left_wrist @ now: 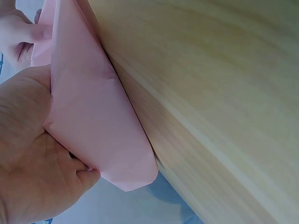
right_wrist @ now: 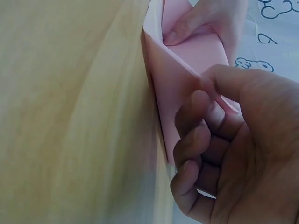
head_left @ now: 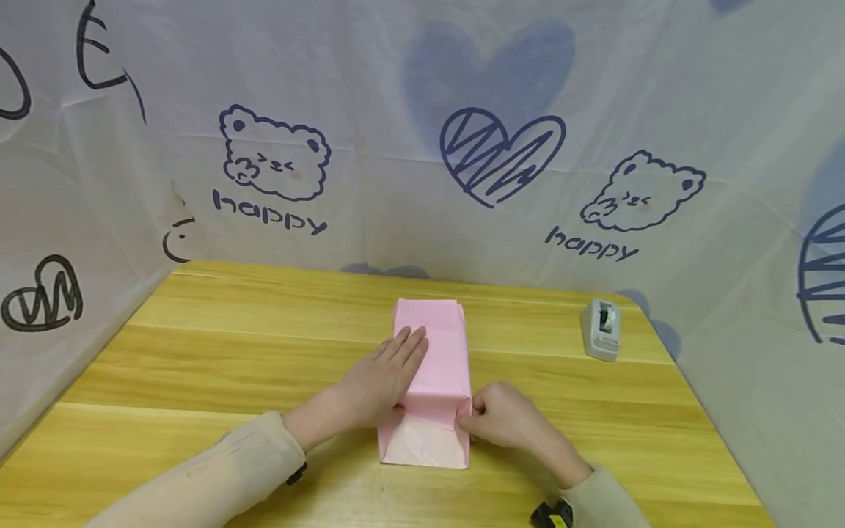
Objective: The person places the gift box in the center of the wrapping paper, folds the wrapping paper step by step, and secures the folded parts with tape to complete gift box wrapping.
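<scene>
A box-shaped bundle wrapped in pink paper [head_left: 444,359] lies lengthwise on the table, its near end showing a paper flap [head_left: 425,444] spread toward me. My left hand [head_left: 389,378] rests on top along the left edge, fingers straight, its thumb down at the near end. In the left wrist view, the wrapped side [left_wrist: 100,112] runs beside that palm. At the near right corner my right hand [head_left: 505,416] pinches the paper's side fold between thumb and index finger. The right wrist view shows the other fingers [right_wrist: 191,142] curled beside the paper. What is inside the wrapping is hidden.
A grey-white tape dispenser [head_left: 602,330] stands at the back right of the wooden table [head_left: 264,330]. Behind the table hangs a white cloth [head_left: 389,191] with bear and heart drawings.
</scene>
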Tool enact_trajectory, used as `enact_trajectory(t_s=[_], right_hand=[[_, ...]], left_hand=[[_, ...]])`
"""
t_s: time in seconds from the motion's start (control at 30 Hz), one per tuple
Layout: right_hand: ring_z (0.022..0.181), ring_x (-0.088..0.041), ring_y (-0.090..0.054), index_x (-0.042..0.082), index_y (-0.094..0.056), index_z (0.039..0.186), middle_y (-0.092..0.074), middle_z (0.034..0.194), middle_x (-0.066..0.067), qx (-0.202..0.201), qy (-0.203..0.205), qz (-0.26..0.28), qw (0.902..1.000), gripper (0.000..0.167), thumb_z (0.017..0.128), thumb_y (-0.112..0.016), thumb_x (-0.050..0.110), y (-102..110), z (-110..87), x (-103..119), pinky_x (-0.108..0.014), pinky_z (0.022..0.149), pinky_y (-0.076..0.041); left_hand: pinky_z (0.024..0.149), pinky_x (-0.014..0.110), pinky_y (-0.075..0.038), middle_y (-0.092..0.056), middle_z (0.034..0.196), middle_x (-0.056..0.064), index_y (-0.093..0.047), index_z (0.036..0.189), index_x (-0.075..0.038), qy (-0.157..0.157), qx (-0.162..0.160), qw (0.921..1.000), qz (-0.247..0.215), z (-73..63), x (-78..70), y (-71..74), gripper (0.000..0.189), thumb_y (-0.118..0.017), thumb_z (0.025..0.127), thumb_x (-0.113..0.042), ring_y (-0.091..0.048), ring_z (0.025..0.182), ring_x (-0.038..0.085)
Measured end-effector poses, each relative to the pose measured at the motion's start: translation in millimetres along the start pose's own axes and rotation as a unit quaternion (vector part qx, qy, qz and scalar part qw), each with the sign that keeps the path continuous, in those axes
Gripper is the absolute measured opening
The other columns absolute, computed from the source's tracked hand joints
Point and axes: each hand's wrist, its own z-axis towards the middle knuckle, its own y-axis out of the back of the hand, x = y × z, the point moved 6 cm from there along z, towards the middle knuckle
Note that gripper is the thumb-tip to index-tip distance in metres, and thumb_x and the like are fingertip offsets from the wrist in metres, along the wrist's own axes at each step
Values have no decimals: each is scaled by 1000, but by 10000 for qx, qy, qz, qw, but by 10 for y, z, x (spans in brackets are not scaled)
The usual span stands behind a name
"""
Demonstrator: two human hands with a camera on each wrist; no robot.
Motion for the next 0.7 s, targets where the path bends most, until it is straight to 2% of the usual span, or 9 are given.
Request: enact_trajectory(t_s=[0.13,0.3,0.4,0.53,0.7], right_hand=[[41,1,-34,20,-57,51,-43,45,17,207,-98,113,9997,41,88,-75,24,-24,-17,-13,-20,41,-25],[43,-1,-36,19,-58,54,-43,46,15,413,-137,310,9986,36,84,-77,19,-47,-23,-27,-20,42,-26],[44,-2,-38,17,-61,55,-45,47,15,457,-51,389,9982,33,84,-77,16,-55,-21,-31,-19,43,-27],[43,1,-36,17,-65,56,-47,47,15,586,76,526,9969,35,85,-81,24,-69,-26,-38,-19,42,-27],[43,4,-34,19,-64,54,-46,47,17,878,222,552,9944,37,80,-87,29,-96,-42,-46,-18,42,-26]], left_hand=[[126,48,-25,-13,171,25,-19,163,6,10,7,10000,-2,4,1,-7,103,-80,91,-37,-16,157,41],[126,48,-25,-14,171,25,-20,163,6,-12,-3,10000,4,-1,-4,0,102,-80,92,-36,-17,157,41],[126,48,-25,-14,170,26,-20,162,6,-25,-21,10000,0,-2,-7,6,102,-80,92,-36,-17,157,42],[126,48,-25,-14,170,26,-20,162,6,-23,-17,10000,18,-4,-9,9,103,-80,92,-37,-17,157,42],[126,48,-25,-14,170,26,-20,162,7,-22,-35,10000,53,-6,-9,13,104,-81,91,-38,-17,157,42]])
